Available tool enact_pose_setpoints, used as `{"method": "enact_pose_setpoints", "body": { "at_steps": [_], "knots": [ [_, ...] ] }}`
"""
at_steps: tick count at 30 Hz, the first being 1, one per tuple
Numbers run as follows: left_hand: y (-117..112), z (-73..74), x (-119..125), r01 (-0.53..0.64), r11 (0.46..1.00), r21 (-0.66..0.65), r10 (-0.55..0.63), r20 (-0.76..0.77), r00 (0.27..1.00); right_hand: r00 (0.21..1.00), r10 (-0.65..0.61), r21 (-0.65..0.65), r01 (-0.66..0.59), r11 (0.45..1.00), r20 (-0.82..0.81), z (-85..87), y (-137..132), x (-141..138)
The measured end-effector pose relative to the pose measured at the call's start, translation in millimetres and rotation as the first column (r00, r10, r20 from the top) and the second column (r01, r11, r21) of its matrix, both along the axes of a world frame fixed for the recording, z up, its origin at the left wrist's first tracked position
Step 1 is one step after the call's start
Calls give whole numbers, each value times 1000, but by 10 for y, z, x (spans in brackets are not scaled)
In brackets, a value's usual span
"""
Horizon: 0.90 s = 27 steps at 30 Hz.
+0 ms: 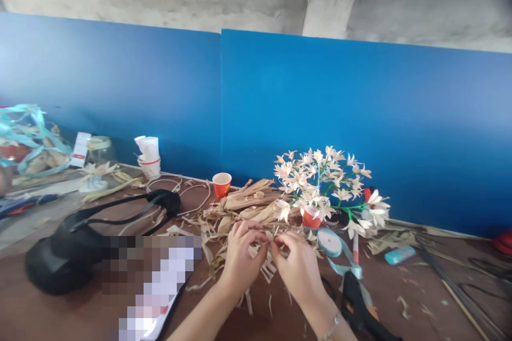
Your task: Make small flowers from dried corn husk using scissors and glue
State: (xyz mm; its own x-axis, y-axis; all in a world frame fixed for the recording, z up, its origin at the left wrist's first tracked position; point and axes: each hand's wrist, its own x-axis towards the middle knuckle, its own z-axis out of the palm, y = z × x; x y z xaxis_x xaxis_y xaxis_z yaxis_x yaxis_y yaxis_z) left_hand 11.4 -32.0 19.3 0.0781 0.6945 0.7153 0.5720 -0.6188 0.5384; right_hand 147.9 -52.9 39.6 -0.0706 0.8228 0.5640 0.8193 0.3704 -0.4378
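My left hand (243,254) and my right hand (299,262) meet over the middle of the table, fingertips nearly touching. Both are closed in a pinch on a small pale husk flower (272,233), whose petal tips show above the fingers; its lower part is hidden. Beneath and behind them lie dried corn husks (250,198) and narrow husk strips (267,272). Beyond my right hand, many finished pale flowers (301,178) on green stems stand in a red paper cup (311,218).
Right of my hands are a light blue ribbon roll (330,242), a black glue gun (358,306) and a turquoise packet (400,255). An orange cup (221,186) stands behind. Leftward lie a black strapped object (60,261) and a partly blurred phone (168,293). A blue partition (320,101) closes the back.
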Motion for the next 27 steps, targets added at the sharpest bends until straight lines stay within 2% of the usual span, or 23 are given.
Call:
{"method": "enact_pose_setpoints", "body": {
  "at_steps": [7,14,21,27],
  "knots": [
    [-30,9,-13,18,1000,-14,-18,-15,1000,1000,-7,40,6,999,23,5,-6,11],
    [-70,45,-17,96,991,-89,-95,23,995,999,0,54,-2,999,33,11,-17,-9],
    [-25,24,-4,44,998,-47,-44,11,999,998,-27,52,24,998,56,8,-12,-1],
    [-7,10,-8,30,999,-14,-30,7,1000,998,0,63,-3,998,59,23,-8,11]
  ]
}}
